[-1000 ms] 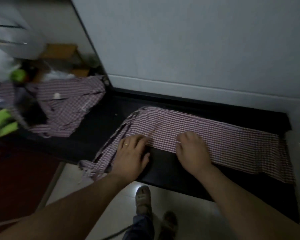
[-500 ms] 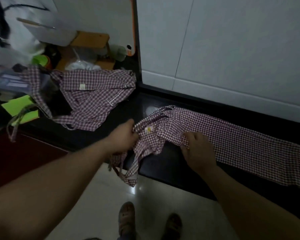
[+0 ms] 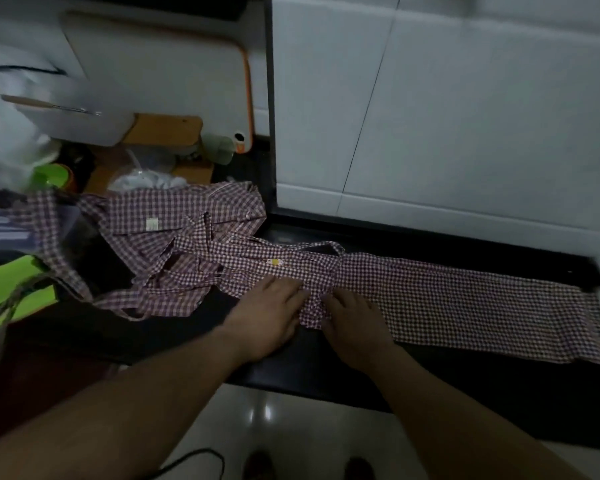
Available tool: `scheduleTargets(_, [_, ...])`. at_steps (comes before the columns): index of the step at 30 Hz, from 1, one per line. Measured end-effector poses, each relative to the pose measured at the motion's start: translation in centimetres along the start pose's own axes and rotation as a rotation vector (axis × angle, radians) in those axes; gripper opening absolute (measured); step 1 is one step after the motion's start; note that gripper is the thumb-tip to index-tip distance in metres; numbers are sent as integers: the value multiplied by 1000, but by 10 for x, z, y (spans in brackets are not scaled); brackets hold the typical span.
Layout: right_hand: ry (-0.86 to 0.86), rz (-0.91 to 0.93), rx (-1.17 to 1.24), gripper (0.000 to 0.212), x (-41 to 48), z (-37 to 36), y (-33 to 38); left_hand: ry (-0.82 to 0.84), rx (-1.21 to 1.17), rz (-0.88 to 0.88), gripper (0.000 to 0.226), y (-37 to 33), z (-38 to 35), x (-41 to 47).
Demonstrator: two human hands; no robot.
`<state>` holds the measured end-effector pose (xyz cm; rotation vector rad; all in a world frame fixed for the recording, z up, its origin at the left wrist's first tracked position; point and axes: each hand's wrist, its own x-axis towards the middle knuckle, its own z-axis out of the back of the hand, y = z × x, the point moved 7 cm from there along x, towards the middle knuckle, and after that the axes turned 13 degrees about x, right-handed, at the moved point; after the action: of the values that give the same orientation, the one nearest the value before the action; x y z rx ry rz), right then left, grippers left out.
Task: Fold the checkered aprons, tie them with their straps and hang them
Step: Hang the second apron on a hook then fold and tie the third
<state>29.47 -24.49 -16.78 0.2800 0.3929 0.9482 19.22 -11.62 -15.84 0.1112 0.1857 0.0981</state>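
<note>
Both hands have drawn together on the near edge of the folded apron (image 3: pixel 447 299), a long strip along the dark desk (image 3: pixel 499 393). The left hand (image 3: pixel 274 317) presses with fingers flat. The right hand (image 3: pixel 354 323) bends its fingers into bunched cloth; I cannot tell if they pinch. The straps (image 3: pixel 174 292) tangle with the second apron (image 3: pixel 146 223) at far left, so tugging could drag that heap or undo the fold.

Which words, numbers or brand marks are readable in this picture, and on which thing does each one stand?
No text can be read.
White label on the crumpled apron: too small and blurred.
Yellow tag on the flat apron: too small and blurred.
</note>
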Motion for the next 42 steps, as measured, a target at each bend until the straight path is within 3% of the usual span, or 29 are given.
scheduleTargets(2, [37, -59, -19, 48, -1, -7, -4, 191, -52, 98, 83, -5, -35, -19])
scheduleTargets(4, [42, -68, -43, 44, -6, -5, -7, 203, -72, 151, 84, -7, -55, -36])
scheduleTargets(6, [62, -48, -45, 40, -9, -2, -5, 121, -36, 165, 76, -12, -52, -44])
scheduleTargets(8, [28, -86, 108, 35, -1, 6, -6, -30, -35, 176, 63, -14, -33, -40])
scheduleTargets(10, [-85, -184, 291, 27, 17, 23, -14, -206, -68, 173, 55, -13, -8, -27])
scheduleTargets(12, [-191, -202, 295, 32, 45, 42, -22, -281, -78, 130, 58, -15, 10, -5])
scheduleTargets(15, [-94, -149, 147, 54, 89, 50, -25, -146, -142, 54, 70, -26, 3, 29])
scheduleTargets(18, [23, -112, 27, 32, 119, 38, -27, 64, -132, 93, 84, -34, -34, 39])
scheduleTargets(20, [-25, -216, 151, 27, 127, 37, -44, 115, -125, 109, 87, -37, -49, 38])
scheduleTargets(23, [-174, -506, 435, 35, 116, 56, -88, 123, -122, 115, 86, -39, -51, 36])
scheduleTargets(26, [-248, -661, 695, 39, 107, 76, -129, 138, -137, 110, 89, -38, -49, 36])
scheduleTargets(28, [-306, -678, 893, 37, 101, 89, -140, 146, -134, 104, 92, -38, -48, 36])
scheduleTargets(30, [-372, -659, 1090, 22, 94, 102, -139, 153, -128, 111, 91, -37, -48, 36])
scheduleTargets(32, [-359, -535, 1154, 26, 97, 113, -125, 163, -136, 118, 87, -38, -47, 36])
scheduleTargets(36, [-225, -373, 1260, 7, 110, 108, -85, 182, -134, 113, 83, -38, -45, 36])
scheduleTargets(38, [-309, -384, 1113, 20, 100, 101, -82, 183, -144, 116, 80, -38, -44, 37])
scheduleTargets(40, [-494, -394, 825, 17, 71, 100, -79, 174, -167, 126, 79, -38, -40, 39])
scheduleTargets(42, [-387, -234, 628, 8, 51, 77, -55, 132, -205, 152, 78, -36, -37, 34])
